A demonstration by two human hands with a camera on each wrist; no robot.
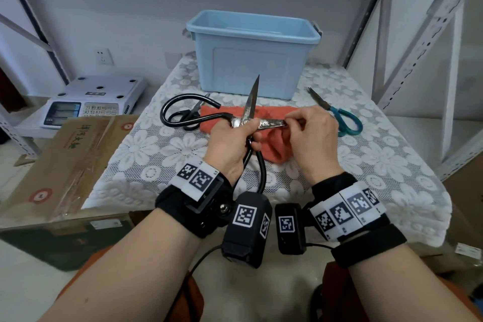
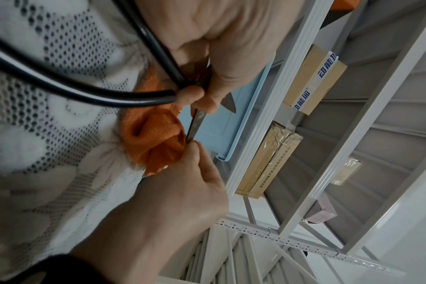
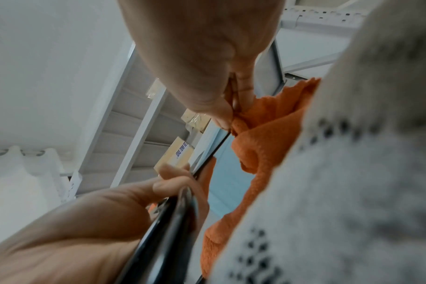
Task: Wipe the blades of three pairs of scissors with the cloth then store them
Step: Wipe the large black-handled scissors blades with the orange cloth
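My left hand grips large black-handled scissors at the pivot, held open above the table. One blade points up toward the blue bin; the other points right. My right hand pinches a fold of the orange cloth against that blade's end. The right wrist view shows the thumb pressing the cloth onto the blade edge. The rest of the cloth lies on the table. Small black-handled scissors lie behind on the left. Teal-handled scissors lie to the right.
The lace-covered table ends close in front of me. A white scale and a cardboard box sit to the left. Metal shelf posts rise on the right, with boxes on the shelves above.
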